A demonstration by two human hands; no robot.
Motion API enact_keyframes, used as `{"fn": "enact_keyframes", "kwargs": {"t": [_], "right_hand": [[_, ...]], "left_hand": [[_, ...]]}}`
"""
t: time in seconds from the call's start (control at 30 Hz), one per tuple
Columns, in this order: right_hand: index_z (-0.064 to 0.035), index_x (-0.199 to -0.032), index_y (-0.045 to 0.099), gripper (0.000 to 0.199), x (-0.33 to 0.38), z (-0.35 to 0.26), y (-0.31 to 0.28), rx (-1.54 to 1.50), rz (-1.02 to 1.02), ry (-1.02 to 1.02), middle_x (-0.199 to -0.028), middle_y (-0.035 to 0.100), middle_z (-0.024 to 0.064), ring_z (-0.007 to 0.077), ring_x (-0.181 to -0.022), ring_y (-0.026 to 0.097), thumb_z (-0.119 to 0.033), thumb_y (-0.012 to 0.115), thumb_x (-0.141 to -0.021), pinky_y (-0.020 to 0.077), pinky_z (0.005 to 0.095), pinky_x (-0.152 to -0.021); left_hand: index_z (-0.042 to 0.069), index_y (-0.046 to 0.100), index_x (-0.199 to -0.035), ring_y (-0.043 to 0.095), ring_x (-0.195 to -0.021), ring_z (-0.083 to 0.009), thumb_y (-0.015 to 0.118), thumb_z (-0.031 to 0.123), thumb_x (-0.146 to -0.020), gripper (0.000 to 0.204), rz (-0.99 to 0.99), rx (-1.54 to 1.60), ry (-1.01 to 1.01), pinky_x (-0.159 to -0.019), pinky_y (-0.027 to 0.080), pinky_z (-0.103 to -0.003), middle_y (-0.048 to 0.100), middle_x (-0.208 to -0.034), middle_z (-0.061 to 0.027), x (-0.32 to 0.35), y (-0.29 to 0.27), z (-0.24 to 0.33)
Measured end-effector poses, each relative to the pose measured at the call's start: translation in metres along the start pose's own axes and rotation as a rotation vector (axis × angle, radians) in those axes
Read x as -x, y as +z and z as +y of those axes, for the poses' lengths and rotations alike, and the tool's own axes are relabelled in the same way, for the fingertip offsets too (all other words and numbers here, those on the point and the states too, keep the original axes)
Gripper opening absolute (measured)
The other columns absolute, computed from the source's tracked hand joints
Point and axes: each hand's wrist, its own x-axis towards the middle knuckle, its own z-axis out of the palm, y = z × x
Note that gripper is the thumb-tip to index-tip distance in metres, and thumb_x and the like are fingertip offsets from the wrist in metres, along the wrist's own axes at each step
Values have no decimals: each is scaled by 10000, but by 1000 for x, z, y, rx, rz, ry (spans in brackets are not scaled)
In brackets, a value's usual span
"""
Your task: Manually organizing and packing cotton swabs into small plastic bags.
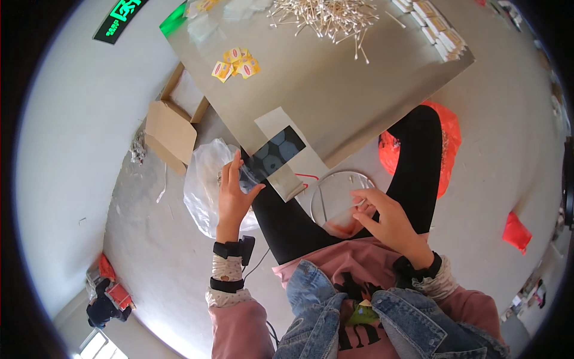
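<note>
My left hand (234,194) is raised beside the table's near corner, its fingers stretched up and the thumb spread away. Next to its fingertips lies a dark rectangular piece with a hexagon pattern (277,154), on a pale strip (272,122) that crosses the table edge. Something thin and see-through shows near the thumb, too faint to name. My right hand (391,221) is over my lap with its fingers curled inward. A small whitish bit shows at its fingertips; I cannot make out what it is. Below them is a round metal ring (313,206) with something reddish inside.
On the table (335,90) are a heap of cotton swabs (326,18), several yellow packets (237,64) and a row of small white packs (433,30). A clear plastic bag (203,185) and an open cardboard box (170,131) stand left. A red bag (445,143) is beyond my right leg.
</note>
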Motion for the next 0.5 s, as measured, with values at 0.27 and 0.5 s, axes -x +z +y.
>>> {"fn": "enact_keyframes", "kwargs": {"t": [0.27, 0.5], "right_hand": [[-21, -1264, 587, 417, -11, -2, 0, 57, -22, -55, -1046, 656, 115, 185, -853, 641, -18, 686, -859, 519, 293, -800], [-46, -1250, 586, 440, -13, 6, -3, 20, 0, -73, -1067, 655, 116, 254, -860, 640, -28, 687, -823, 523, 345, -798]], "left_hand": [[74, 444, -1463, 578, -1115, -328, 913, 188, -599, 989, 72, -106, 116, -975, 452, -435, 653, -1196, -103, -12, 5, 4], [60, 431, -1471, 566, -1154, -325, 920, 180, -591, 1014, 1, -5, 81, -1013, 439, -439, 640, -1248, -103, -27, 15, 16]]}}
